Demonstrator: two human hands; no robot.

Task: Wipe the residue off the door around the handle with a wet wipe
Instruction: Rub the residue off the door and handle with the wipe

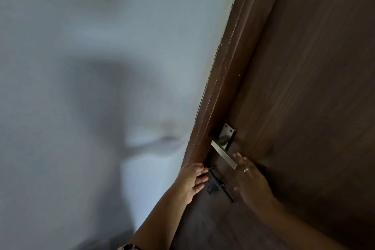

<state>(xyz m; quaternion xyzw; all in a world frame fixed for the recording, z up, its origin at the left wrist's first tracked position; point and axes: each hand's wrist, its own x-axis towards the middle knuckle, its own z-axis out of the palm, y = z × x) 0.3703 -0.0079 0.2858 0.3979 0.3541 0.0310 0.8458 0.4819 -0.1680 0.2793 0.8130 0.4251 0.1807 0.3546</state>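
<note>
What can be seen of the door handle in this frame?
The door handle is a flat, square-edged lever in brushed silvery metal. A short neck joins it to a small plate with screw holes, fixed on the dark brown door near its edge. The right hand, fingers straight, lies by the lever's free end; contact cannot be told. A black bolt sits just below.

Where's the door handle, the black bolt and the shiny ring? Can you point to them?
door handle [224, 154], head view, middle of the silver lever.
black bolt [217, 183], head view, its dark body below the lever.
ring [246, 170], head view, on the pale band itself.
</note>
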